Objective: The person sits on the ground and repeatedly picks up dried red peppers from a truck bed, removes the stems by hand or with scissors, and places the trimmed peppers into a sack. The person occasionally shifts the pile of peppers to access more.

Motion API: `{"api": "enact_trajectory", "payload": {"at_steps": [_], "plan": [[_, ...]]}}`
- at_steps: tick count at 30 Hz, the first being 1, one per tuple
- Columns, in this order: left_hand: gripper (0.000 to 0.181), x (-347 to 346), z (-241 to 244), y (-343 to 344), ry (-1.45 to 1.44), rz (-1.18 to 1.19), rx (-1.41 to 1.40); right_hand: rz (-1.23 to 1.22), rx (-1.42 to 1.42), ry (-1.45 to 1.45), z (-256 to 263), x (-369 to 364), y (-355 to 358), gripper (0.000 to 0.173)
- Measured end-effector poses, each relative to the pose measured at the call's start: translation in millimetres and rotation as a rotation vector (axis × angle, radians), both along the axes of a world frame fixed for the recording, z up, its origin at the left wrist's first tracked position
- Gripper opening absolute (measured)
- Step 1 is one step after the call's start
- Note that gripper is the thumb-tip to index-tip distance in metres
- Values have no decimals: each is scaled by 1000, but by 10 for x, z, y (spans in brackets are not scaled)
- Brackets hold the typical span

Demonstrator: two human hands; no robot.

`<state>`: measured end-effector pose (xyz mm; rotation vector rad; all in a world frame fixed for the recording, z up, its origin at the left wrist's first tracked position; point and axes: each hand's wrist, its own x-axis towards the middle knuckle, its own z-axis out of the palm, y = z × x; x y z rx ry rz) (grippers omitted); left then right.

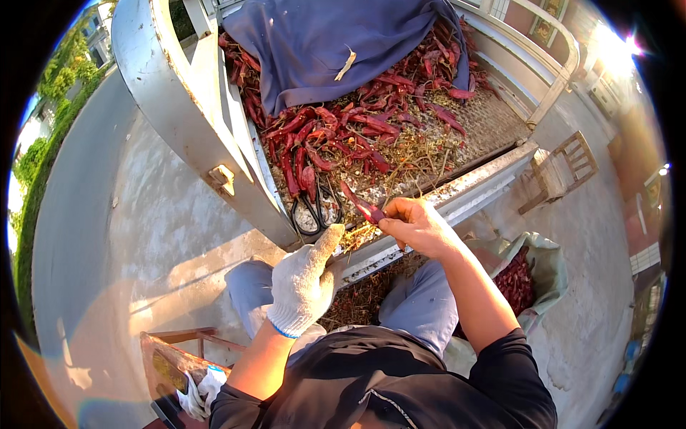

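My right hand, bare, pinches a dried red chili pepper by its lower end, over the edge of a truck bed. Beside it, my left hand wears a white knitted glove with a yellowish fingertip. Its forefinger points at the bed edge, apart from the thumb, and nothing shows in its grasp; the other fingers are partly hidden. Black-handled scissors lie just beyond the left fingertip, their blades under peppers. A heap of dried red chili peppers spreads over the bed beyond both hands.
A dark blue cloth covers part of the heap. Metal side posts flank the bed. A sack holding peppers stands at my right, near a wooden chair. At lower left, a worn chair bears gloves and a phone.
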<state>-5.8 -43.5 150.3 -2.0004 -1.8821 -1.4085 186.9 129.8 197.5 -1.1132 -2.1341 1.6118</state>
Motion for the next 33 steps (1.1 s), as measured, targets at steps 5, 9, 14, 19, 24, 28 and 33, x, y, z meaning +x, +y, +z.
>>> {"api": "enact_trajectory", "payload": {"at_steps": [5, 9, 14, 19, 24, 28, 33], "plan": [[37, -17, 118, 15, 326, 30, -142, 250, -104, 69, 52, 122, -294, 35], [21, 112, -90, -84, -162, 19, -178, 168, -167, 400, -262, 199, -338, 48], [21, 330, -183, -201, -543, 37, -484, 207, -5, 535, -596, 42, -634, 40], [24, 348, -231, -194, -992, -72, -170, 161, -93, 474, -633, 35, -672, 19], [15, 228, -235, -300, -972, 4, -186, 157, -211, 514, -673, 62, -662, 20], [23, -25, -314, -413, -723, 55, -333, 98, -258, 430, -553, 90, -656, 20], [45, 111, 60, -313, -298, -32, -196, 289, 107, 105, -251, 44, -646, 18]]}}
